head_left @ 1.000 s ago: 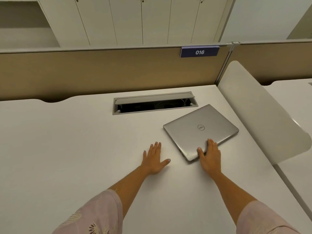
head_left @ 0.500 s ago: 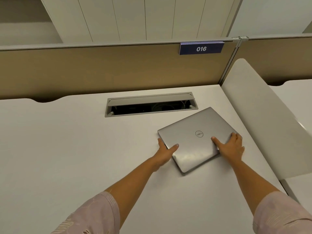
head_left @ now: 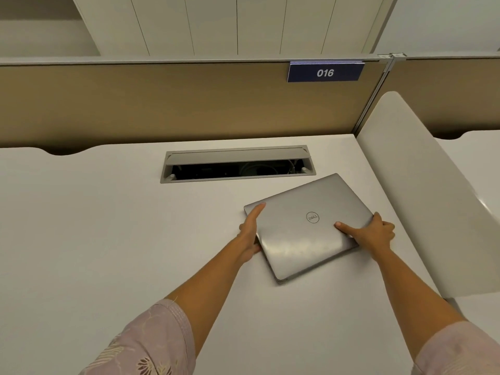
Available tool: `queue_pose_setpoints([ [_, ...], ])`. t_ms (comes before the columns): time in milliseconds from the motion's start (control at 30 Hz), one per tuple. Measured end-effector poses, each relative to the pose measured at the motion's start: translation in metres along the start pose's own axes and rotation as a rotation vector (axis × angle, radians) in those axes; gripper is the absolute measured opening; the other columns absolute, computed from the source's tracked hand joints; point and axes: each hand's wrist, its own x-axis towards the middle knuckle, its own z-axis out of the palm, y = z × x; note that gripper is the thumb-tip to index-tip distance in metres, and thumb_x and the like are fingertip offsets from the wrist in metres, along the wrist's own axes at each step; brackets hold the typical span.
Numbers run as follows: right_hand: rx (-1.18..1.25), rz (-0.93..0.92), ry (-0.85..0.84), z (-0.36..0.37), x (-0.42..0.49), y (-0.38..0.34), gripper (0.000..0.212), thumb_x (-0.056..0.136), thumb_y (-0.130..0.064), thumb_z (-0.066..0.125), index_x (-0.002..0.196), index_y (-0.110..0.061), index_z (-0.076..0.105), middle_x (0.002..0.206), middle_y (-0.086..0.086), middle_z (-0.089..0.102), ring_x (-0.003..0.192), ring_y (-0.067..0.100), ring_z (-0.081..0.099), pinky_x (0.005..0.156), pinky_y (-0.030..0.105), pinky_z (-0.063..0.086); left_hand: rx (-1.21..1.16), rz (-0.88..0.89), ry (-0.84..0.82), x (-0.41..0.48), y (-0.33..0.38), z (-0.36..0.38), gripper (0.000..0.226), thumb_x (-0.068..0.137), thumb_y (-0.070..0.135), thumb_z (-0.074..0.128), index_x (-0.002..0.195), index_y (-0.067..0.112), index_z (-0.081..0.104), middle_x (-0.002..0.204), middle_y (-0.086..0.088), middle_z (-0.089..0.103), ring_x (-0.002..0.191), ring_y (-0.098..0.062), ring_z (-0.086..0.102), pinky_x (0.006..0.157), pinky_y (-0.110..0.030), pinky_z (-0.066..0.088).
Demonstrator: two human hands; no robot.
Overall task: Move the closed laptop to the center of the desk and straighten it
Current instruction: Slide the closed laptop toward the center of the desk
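A closed silver laptop (head_left: 297,234) with a round logo lies on the white desk (head_left: 108,239), toward its right side, turned at an angle to the desk's edges. My left hand (head_left: 250,231) grips its left edge, thumb on the lid and fingers tucked beneath. On the right edge my right hand (head_left: 370,234) holds the laptop the same way, with the thumb pressed on the lid near the logo. The near corner of the laptop looks slightly raised off the desk.
An open grey cable hatch (head_left: 238,165) is set into the desk just behind the laptop. A beige partition (head_left: 162,104) with a blue "016" sign (head_left: 324,73) runs along the back. A white curved divider (head_left: 433,198) walls the desk's right side.
My left hand left the bare desk and took the laptop's left edge. My right hand slid from the near corner to the right edge. The laptop stays angled, roughly in place.
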Motion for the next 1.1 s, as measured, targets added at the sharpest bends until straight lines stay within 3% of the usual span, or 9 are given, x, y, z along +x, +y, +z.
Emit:
queue_pose_setpoints([
  [133, -0.095, 0.037, -0.047, 0.001, -0.014, -0.004, 0.112, 0.047, -0.064, 0.085, 0.133, -0.013, 0.036, 0.130, 0.022, 0.034, 0.121, 0.041, 0.034, 0.097, 0.051, 0.040, 0.006, 0.031, 0.017, -0.004, 0.003, -0.015, 0.080, 0.065, 0.074, 0.063, 0.123, 0.019, 0.061, 0.105, -0.006, 0.073, 0.094, -0.024, 0.070, 0.071, -0.035, 0.056],
  [200, -0.080, 0.039, -0.059, 0.006, -0.024, -0.006, 0.113, 0.046, -0.064, 0.086, 0.134, -0.015, 0.035, 0.131, 0.020, 0.033, 0.122, 0.039, 0.033, 0.096, 0.051, 0.040, -0.006, 0.037, 0.020, -0.007, 0.003, -0.024, 0.082, 0.059, 0.077, 0.062, 0.119, 0.020, 0.064, 0.102, -0.007, 0.075, 0.093, -0.027, 0.071, 0.071, -0.036, 0.057],
  [333, -0.068, 0.033, -0.068, 0.020, -0.051, -0.009, 0.116, 0.044, -0.064, 0.087, 0.135, -0.016, 0.033, 0.130, 0.018, 0.033, 0.121, 0.038, 0.034, 0.094, 0.051, 0.042, -0.021, 0.020, 0.085, -0.022, -0.005, -0.049, 0.123, 0.039, 0.079, 0.067, 0.142, 0.016, 0.042, 0.126, -0.012, 0.063, 0.103, -0.032, 0.067, 0.083, -0.047, 0.058],
  [400, -0.064, 0.017, -0.070, 0.029, -0.067, -0.010, 0.117, 0.042, -0.065, 0.087, 0.134, -0.016, 0.034, 0.129, 0.018, 0.034, 0.120, 0.037, 0.035, 0.093, 0.050, 0.043, -0.029, 0.015, 0.111, -0.030, -0.010, -0.066, 0.131, 0.036, 0.079, 0.068, 0.148, 0.019, 0.033, 0.136, -0.013, 0.054, 0.108, -0.035, 0.064, 0.091, -0.053, 0.055],
  [600, -0.075, -0.010, -0.089, 0.056, -0.118, -0.020, 0.116, 0.039, -0.067, 0.086, 0.131, -0.018, 0.036, 0.127, 0.015, 0.036, 0.116, 0.035, 0.036, 0.089, 0.047, 0.044, -0.040, 0.064, 0.149, -0.056, -0.024, -0.117, 0.116, 0.039, 0.077, 0.070, 0.142, 0.032, 0.038, 0.137, -0.011, 0.051, 0.114, -0.035, 0.060, 0.097, -0.057, 0.049],
  [833, -0.059, -0.048, -0.105, 0.089, -0.181, -0.032, 0.111, 0.044, -0.065, 0.086, 0.129, -0.015, 0.036, 0.127, 0.015, 0.037, 0.116, 0.035, 0.037, 0.090, 0.046, 0.046, -0.018, 0.104, 0.229, -0.083, -0.037, -0.176, 0.115, 0.036, 0.081, 0.070, 0.132, 0.022, 0.047, 0.138, -0.013, 0.050, 0.127, -0.035, 0.049, 0.111, -0.052, 0.038],
  [1100, -0.065, -0.098, -0.140, 0.128, -0.240, -0.056, 0.105, 0.050, -0.064, 0.084, 0.129, -0.014, 0.036, 0.126, 0.014, 0.036, 0.114, 0.036, 0.038, 0.088, 0.044, 0.044, -0.042, 0.128, 0.290, -0.114, -0.037, -0.247, 0.119, 0.043, 0.083, 0.063, 0.145, 0.026, 0.040, 0.150, -0.010, 0.041, 0.137, -0.031, 0.041, 0.116, -0.050, 0.032],
])
